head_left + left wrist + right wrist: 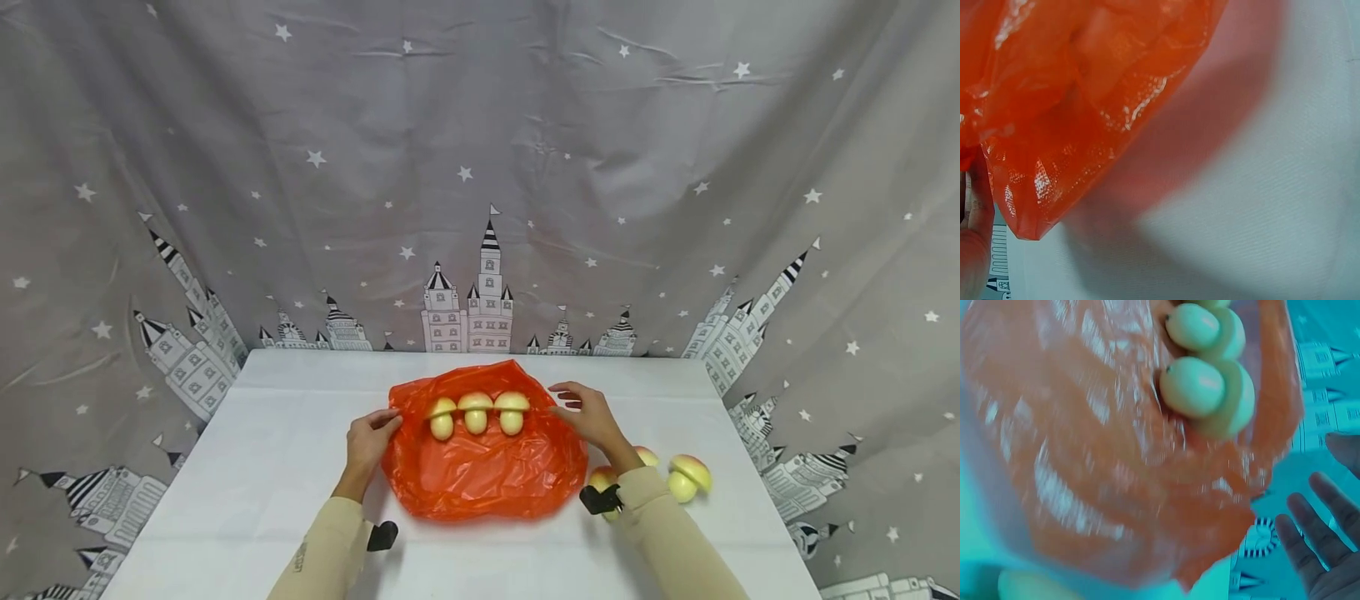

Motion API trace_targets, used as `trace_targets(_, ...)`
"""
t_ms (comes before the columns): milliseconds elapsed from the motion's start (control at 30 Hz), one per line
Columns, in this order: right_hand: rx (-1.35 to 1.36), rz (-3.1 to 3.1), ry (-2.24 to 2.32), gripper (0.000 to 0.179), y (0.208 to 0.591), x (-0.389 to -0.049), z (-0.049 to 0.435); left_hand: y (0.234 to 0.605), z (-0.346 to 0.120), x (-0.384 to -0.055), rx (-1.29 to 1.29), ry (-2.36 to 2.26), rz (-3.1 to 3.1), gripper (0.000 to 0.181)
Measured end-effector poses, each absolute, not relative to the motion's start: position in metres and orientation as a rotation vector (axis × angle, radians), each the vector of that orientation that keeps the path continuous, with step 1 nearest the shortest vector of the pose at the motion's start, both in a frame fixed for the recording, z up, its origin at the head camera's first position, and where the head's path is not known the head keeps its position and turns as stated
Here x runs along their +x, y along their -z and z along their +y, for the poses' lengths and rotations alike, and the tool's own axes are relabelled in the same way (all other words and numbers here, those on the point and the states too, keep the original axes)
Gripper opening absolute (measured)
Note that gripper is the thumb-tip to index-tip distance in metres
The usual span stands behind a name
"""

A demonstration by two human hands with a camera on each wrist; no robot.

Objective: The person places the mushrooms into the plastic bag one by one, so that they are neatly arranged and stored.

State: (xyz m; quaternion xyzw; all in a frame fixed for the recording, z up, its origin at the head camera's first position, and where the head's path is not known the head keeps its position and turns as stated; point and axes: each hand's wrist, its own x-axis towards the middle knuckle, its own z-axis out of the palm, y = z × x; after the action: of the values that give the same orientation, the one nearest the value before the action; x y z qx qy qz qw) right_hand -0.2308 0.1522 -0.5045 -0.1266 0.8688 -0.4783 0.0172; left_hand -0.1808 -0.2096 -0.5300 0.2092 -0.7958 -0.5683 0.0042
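An orange plastic bag lies spread on the table, its mouth open. Three toy mushrooms sit in a row in it: a left mushroom, a middle mushroom and a right mushroom, yellow stems toward me. My left hand pinches the bag's left edge between thumb and fingers; the left wrist view shows mostly bag film. Beside the bag's right edge is my right hand, fingers spread and holding nothing. In the right wrist view its fingers are apart from the bag.
To the right of the bag, more mushrooms lie on the white table: one mushroom in plain sight, another and a third partly behind my right forearm. A grey curtain with castles hangs behind the table.
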Motion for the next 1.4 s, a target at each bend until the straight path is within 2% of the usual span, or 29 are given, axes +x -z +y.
trace_targets(500,-0.516,2.589,1.51,0.037,0.507,-0.221,0.219,0.529,-0.21,-0.178,0.634,1.774,-2.475,0.032)
trace_targets(667,-0.546,2.52,1.518,0.04,0.502,-0.208,0.235,0.53,-0.21,-0.177,0.643,1.784,-2.469,0.031)
trace_targets(1100,-0.348,2.504,1.475,0.047,0.534,-0.189,0.268,0.533,-0.206,-0.18,0.633,1.778,-2.48,0.031)
trace_targets(1400,-0.39,2.54,1.417,0.05,0.546,-0.182,0.275,0.531,-0.206,-0.179,0.643,1.786,-2.488,0.032)
